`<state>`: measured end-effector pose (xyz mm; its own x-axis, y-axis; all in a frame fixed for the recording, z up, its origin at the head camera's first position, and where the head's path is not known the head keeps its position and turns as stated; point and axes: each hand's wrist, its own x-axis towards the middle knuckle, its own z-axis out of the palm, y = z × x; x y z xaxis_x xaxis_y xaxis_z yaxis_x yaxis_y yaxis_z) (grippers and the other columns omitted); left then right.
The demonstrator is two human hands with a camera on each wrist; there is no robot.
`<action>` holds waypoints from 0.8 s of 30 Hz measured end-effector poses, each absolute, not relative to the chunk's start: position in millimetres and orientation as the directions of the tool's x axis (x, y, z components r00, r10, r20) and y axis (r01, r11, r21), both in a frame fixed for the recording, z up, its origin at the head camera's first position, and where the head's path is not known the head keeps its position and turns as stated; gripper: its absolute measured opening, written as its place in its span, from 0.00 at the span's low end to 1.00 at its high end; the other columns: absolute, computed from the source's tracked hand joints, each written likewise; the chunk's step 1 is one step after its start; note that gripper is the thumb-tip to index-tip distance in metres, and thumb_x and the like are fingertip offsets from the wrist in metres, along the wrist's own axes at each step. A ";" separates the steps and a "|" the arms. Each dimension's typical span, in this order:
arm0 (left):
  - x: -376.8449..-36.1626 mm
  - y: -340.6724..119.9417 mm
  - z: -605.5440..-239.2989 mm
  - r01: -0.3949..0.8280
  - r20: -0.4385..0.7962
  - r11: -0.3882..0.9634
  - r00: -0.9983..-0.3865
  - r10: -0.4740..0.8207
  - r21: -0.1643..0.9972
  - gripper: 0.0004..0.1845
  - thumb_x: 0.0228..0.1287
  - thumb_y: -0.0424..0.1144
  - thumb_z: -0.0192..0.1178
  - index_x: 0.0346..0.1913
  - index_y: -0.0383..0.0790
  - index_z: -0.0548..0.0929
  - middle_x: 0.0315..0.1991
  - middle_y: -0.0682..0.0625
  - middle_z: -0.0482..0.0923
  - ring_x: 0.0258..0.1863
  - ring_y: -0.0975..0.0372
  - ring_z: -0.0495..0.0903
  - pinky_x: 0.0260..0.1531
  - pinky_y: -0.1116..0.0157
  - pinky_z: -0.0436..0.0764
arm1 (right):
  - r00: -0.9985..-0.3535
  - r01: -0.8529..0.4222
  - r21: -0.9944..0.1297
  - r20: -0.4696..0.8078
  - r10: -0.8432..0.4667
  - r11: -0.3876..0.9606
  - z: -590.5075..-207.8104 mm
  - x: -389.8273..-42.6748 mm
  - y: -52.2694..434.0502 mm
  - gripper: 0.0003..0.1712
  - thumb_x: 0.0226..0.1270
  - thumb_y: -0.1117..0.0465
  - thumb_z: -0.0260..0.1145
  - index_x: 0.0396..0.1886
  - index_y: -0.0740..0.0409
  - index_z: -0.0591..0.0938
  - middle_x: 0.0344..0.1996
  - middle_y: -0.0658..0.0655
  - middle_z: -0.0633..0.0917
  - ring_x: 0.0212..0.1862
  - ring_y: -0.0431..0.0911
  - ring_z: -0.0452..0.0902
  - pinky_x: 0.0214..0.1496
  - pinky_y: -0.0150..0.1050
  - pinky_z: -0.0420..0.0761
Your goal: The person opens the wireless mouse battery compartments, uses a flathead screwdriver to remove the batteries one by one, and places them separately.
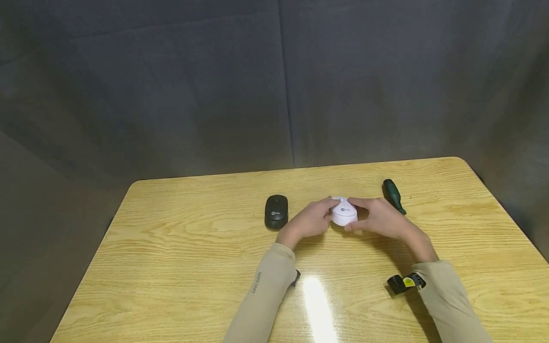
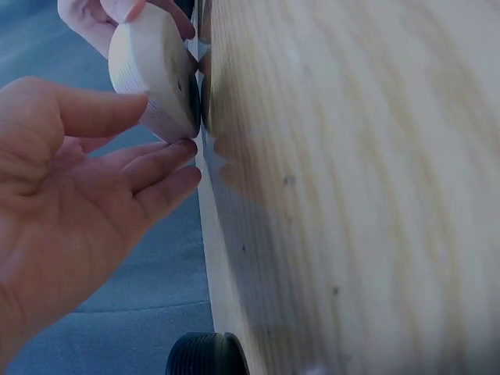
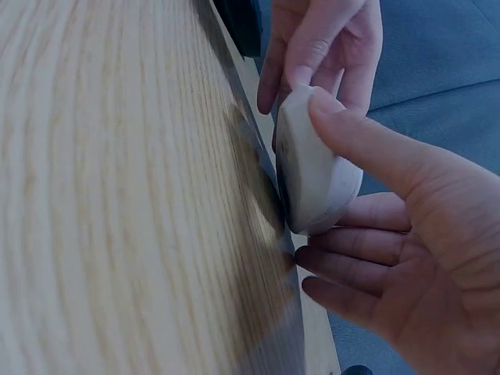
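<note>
Between both hands is a white computer mouse [image 1: 344, 213] with a small logo on top and ribbed sides, standing close over the table. My left hand [image 1: 310, 220] holds it from the left, thumb and fingers along its edge. From the right, my right hand [image 1: 381, 218] grips it, its thumb [image 3: 332, 109] on one face and fingers spread below. Both wrist views show the mouse tilted on its side because of the camera angle, with its dark underside [image 3: 285, 183] toward the wood. A black mouse [image 1: 276, 212] lies to the left of my left hand.
A dark green handled tool [image 1: 393, 195] lies behind my right hand. The wooden table [image 1: 180, 267] ends at a dark grey curtain [image 1: 214, 95]. Wrist-strapped black devices [image 1: 403, 283] hang under both sleeves, close over the table.
</note>
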<state>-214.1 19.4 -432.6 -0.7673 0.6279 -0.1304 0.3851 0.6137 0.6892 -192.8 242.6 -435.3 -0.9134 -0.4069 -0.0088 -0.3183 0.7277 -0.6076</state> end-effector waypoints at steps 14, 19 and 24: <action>-211.3 23.7 -432.0 0.425 -0.036 0.610 -0.801 0.598 0.669 0.27 0.74 0.37 0.64 0.73 0.38 0.73 0.68 0.47 0.76 0.66 0.61 0.74 0.66 0.65 0.71 | -0.948 -0.250 -0.743 0.056 -0.314 0.620 -438.2 -192.3 243.8 0.39 0.70 0.48 0.73 0.68 0.72 0.76 0.58 0.70 0.83 0.58 0.59 0.84 0.52 0.49 0.85; -210.2 24.0 -430.6 0.437 -0.003 0.623 -0.817 0.576 0.648 0.22 0.77 0.37 0.60 0.69 0.37 0.74 0.62 0.46 0.80 0.61 0.59 0.78 0.62 0.64 0.75 | -0.961 -0.228 -0.759 0.076 -0.264 0.610 -434.8 -190.6 240.5 0.33 0.75 0.47 0.68 0.66 0.70 0.79 0.56 0.68 0.85 0.56 0.59 0.84 0.53 0.53 0.84; -209.3 25.2 -431.8 0.413 0.033 0.638 -0.854 0.518 0.650 0.17 0.80 0.40 0.57 0.64 0.37 0.77 0.56 0.47 0.83 0.54 0.60 0.81 0.56 0.64 0.79 | -0.961 -0.221 -0.780 0.074 -0.265 0.585 -430.9 -189.1 239.5 0.28 0.81 0.49 0.60 0.62 0.70 0.81 0.51 0.68 0.87 0.50 0.57 0.87 0.49 0.51 0.85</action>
<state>-209.3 25.2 -431.8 -0.8545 0.5185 0.0330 0.4125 0.6384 0.6498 -189.1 239.5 -430.9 -0.9615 -0.2648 0.0740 -0.2213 0.5855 -0.7799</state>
